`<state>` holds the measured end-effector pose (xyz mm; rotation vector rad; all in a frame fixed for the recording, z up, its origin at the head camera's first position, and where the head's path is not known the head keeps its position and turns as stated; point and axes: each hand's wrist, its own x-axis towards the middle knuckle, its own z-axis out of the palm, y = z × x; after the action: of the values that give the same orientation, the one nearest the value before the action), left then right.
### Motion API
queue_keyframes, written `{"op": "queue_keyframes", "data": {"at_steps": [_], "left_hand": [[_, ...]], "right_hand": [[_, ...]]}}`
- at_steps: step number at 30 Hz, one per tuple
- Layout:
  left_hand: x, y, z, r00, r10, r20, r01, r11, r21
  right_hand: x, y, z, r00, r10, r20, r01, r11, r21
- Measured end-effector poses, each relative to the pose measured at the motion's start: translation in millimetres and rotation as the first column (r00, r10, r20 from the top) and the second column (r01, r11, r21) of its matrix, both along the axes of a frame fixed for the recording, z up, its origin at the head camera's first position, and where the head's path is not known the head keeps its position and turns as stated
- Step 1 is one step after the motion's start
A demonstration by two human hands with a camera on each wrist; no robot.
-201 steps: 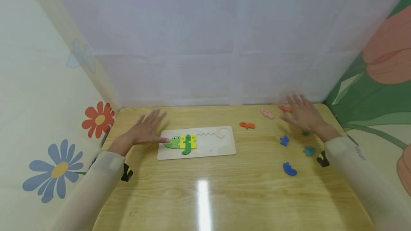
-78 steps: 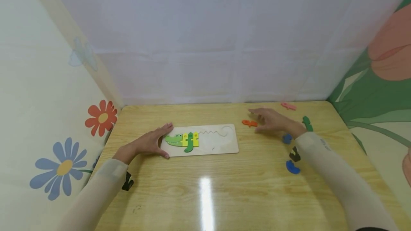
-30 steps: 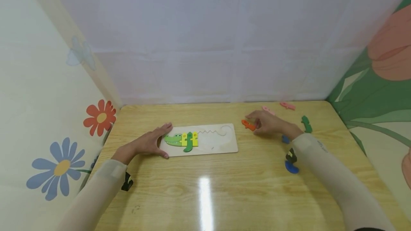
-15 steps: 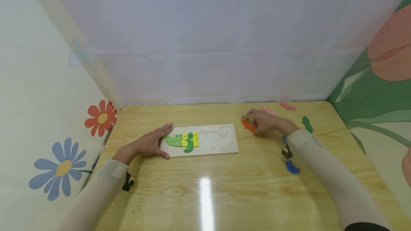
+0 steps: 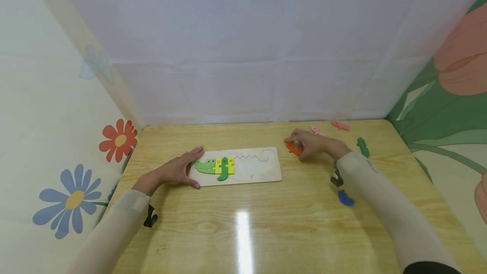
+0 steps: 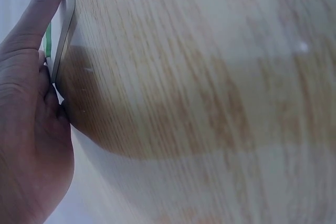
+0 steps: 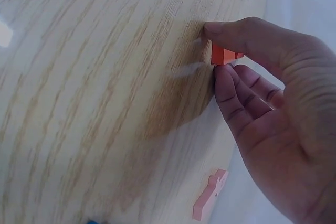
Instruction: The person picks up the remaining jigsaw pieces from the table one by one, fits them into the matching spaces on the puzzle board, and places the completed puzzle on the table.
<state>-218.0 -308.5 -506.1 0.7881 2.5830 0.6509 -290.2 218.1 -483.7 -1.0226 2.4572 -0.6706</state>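
Observation:
A pale wooden puzzle board (image 5: 262,171) lies on the table, with a green crocodile head (image 5: 206,165), yellow body pieces (image 5: 231,165) and a green leg piece (image 5: 223,172) set in its left part. My left hand (image 5: 176,170) grips the board's left end, thumb at the near edge and fingers at the far edge. Right of the board, my right hand (image 5: 311,143) pinches an orange puzzle piece (image 5: 292,149) between thumb and fingers. In the right wrist view, the orange piece (image 7: 223,54) shows between thumb and fingertips, close over the table.
Beyond the right hand lie a light pink piece (image 5: 318,130), a darker pink piece (image 5: 340,126) and a dark green piece (image 5: 363,147). A curved blue piece (image 5: 345,198) lies below the right wrist; another blue piece is mostly hidden by the forearm. A white cloth hangs behind the table.
My left hand has moved from over the crocodile head to the board's left end. My right hand has come left from the pink pieces and taken the orange piece, turning it slightly.

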Motion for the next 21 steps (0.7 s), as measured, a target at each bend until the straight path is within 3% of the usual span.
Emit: {"op": "queue_keyframes", "data": {"at_steps": [8, 21], "left_hand": [[-0.5, -0.8, -1.7, 1.0, -0.008, -0.017, 0.009, 1.0, 0.012], [-0.4, -1.0, -3.5, 1.0, -0.009, -0.015, 0.009, 1.0, 0.026]], "right_hand": [[-1.9, 3.1, -3.3, 1.0, -0.009, 0.009, 0.009, 1.0, -0.023], [3.5, 7.9, -7.6, 0.996, -0.076, -0.042, 0.074, 0.995, -0.065]]}}
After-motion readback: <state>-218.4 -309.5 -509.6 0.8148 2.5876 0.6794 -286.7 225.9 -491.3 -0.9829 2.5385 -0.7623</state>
